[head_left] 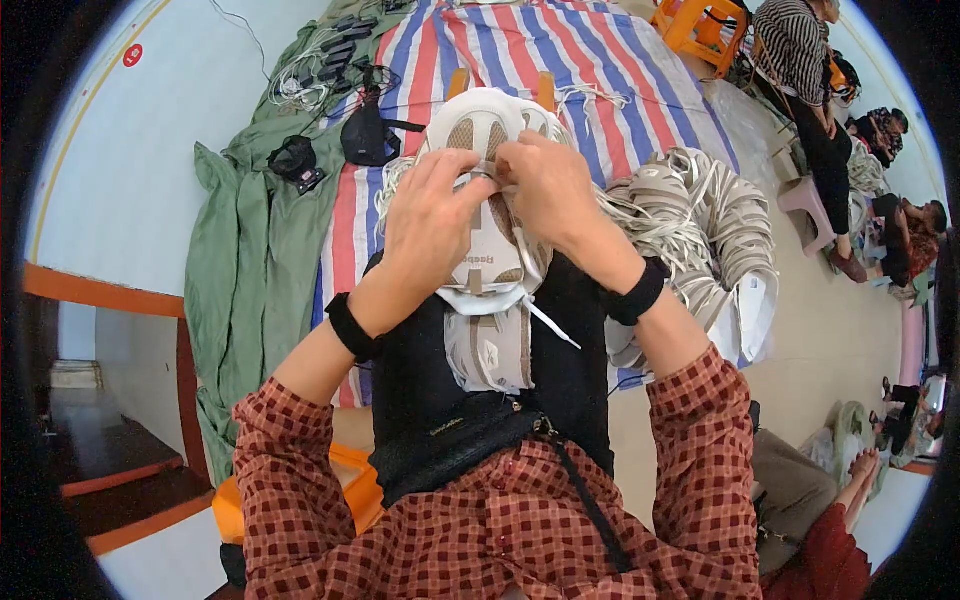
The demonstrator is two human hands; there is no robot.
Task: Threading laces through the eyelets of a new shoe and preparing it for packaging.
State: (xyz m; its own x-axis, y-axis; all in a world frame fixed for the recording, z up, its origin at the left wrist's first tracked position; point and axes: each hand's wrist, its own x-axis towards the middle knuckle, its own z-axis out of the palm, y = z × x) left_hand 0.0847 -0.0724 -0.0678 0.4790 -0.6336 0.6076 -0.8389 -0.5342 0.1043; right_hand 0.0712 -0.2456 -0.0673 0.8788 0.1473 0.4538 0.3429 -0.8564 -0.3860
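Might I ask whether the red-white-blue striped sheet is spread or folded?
Spread: the sheet extends broadly beyond the white-beige shoe upper.

In front of you, a red, white and blue striped sheet (600,75) carries a black pouch (368,140) and, to your right, piled beige shoe uppers (725,215); the green cloth (235,260) beside it bears white cables (305,80).

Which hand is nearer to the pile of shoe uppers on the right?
The right hand. It is on the white upper, left of the pile and apart from it. The left hand is on the same upper, but farther left.
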